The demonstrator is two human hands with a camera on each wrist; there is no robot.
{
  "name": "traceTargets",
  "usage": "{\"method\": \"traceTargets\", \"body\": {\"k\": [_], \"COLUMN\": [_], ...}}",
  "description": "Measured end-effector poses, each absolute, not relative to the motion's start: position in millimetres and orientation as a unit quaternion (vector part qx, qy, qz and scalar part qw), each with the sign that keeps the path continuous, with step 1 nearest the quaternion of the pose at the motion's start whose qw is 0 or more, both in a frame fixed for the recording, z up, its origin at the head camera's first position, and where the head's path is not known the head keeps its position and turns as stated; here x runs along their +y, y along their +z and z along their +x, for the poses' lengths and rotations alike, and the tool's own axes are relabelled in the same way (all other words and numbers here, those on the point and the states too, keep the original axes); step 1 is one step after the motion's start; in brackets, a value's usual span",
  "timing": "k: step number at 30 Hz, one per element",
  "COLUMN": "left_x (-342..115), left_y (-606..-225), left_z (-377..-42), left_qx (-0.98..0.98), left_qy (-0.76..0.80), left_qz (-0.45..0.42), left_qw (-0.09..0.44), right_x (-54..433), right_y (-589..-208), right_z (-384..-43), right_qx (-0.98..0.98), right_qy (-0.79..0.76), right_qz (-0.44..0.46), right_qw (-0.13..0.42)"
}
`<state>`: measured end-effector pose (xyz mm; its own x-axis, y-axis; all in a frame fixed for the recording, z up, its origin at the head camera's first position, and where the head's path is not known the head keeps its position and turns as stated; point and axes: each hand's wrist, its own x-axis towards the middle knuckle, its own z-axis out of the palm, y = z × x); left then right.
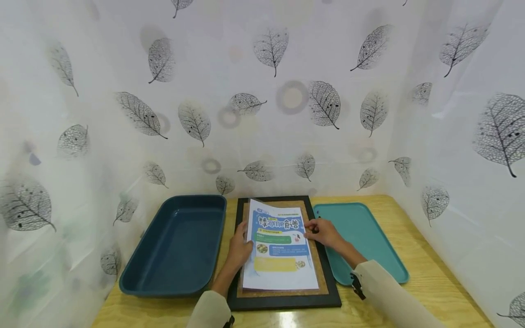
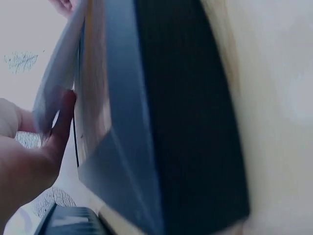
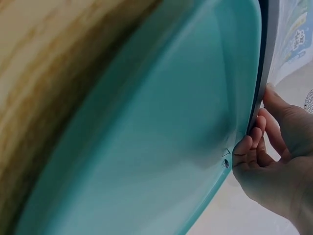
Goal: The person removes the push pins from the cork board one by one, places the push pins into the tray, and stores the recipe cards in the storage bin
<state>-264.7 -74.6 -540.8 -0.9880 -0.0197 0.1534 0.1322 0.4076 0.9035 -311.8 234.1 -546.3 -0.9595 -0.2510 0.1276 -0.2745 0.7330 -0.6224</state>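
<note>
A printed paper sheet [image 1: 279, 248] with blue, green and yellow blocks lies over a brown panel set in a black frame [image 1: 283, 301]. At its left edge my left hand [image 1: 239, 246] pinches the paper. In the left wrist view, that edge of the sheet [image 2: 57, 73] is lifted off the panel, between the thumb and fingers of the left hand [image 2: 29, 161]. My right hand [image 1: 326, 232] pinches the sheet's right edge, higher up. In the right wrist view, the lower fingers of the right hand [image 3: 279, 152] are curled close to the tray's corner.
A deep dark blue tray [image 1: 176, 246] stands left of the frame. On the right is a shallow teal tray [image 1: 365, 241], close beside the frame and partly under my right forearm. Everything stands on a wooden table [image 1: 434, 291], with a leaf-patterned curtain [image 1: 262, 136] behind and at the sides.
</note>
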Motion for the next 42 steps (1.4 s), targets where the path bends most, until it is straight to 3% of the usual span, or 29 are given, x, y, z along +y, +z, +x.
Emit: {"method": "traceTargets", "body": {"k": [8,18,24,32,42], "left_x": [-71.7,-102.1,-140.7,-209.7,-290.4], "left_y": [-529.4,-491.9,-467.2,-445.5,-440.5], "left_z": [-267.8,-276.4,-282.1,-284.5,-277.0], "left_qx": [-0.827,-0.818,-0.816,-0.837,-0.836], "left_qy": [-0.549,-0.563,-0.571,-0.539,-0.537], "left_qz": [0.023,0.018,0.028,0.046,0.089], "left_qw": [0.12,0.118,0.083,0.083,0.068], "right_x": [235.3,237.8,239.6,240.1,243.0], "right_y": [-552.7,-547.7,-550.6,-550.9,-551.8], "right_z": [-311.0,-307.2,-308.2,-307.1,-308.7], "right_qx": [-0.924,-0.917,-0.917,-0.915,-0.914], "right_qy": [0.333,0.336,0.329,0.336,0.332], "right_qz": [0.186,0.21,0.221,0.219,0.228], "right_qw": [0.04,0.046,0.05,0.04,0.047]}}
